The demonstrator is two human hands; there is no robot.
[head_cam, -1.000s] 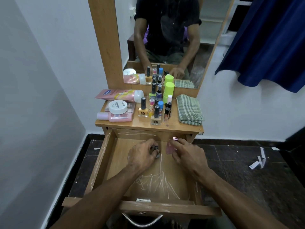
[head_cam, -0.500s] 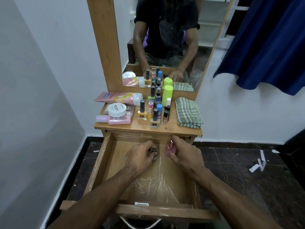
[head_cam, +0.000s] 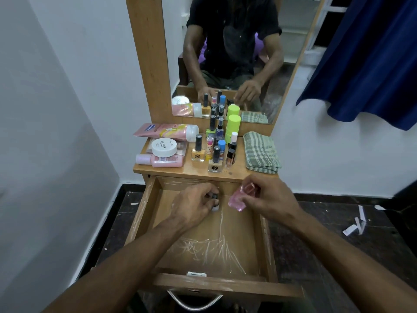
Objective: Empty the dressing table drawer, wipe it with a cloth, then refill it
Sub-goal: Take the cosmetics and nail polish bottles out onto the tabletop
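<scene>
Right hand (head_cam: 274, 198) lifted, pink bottle (head_cam: 237, 199) in grip

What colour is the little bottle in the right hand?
Pink and see-through, the bottle held by the right hand, head view.

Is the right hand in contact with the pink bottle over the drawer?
Touching. The head view shows the right hand with its fingers pinched round the upper part of the pink bottle, holding it tilted above the drawer.
</scene>
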